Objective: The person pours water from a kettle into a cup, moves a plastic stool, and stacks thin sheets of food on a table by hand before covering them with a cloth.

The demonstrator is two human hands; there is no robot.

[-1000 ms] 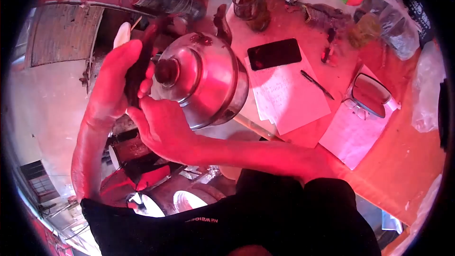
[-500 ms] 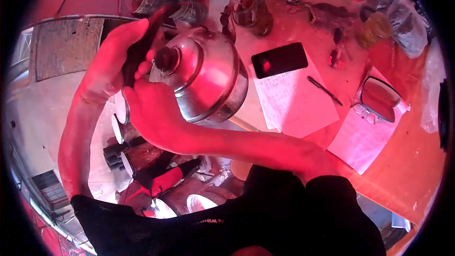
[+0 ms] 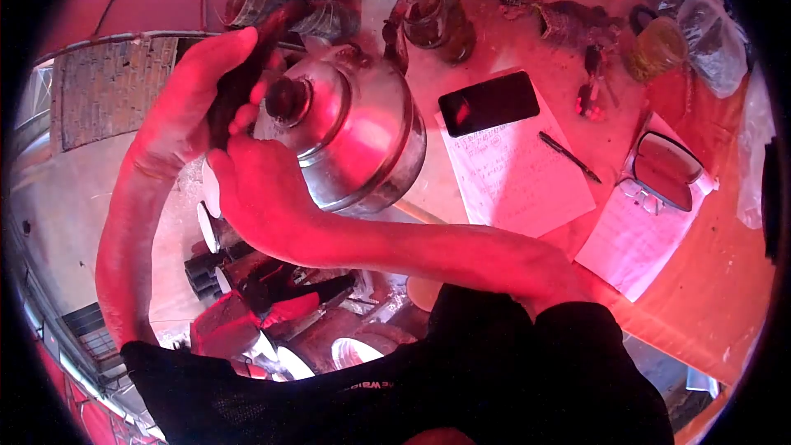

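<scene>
A shiny metal kettle with a round black lid knob is in front of me at the table's left side. Its dark handle arches over the left of the lid. My left hand is closed around this handle, thumb stretched along it. My right hand grips the handle's lower end, with curled fingertips showing beside the knob. The kettle's spout points toward a glass jar of dark contents. What supports the kettle from below is hidden.
On the table lie a black phone, written paper, a pen, eyeglasses with an open case, and keys. A glass mug and plastic bag stand farther right. Several containers are below my arms.
The view has shifted slightly. Both hands keep their hold on the kettle's handle, and the kettle has barely moved.
</scene>
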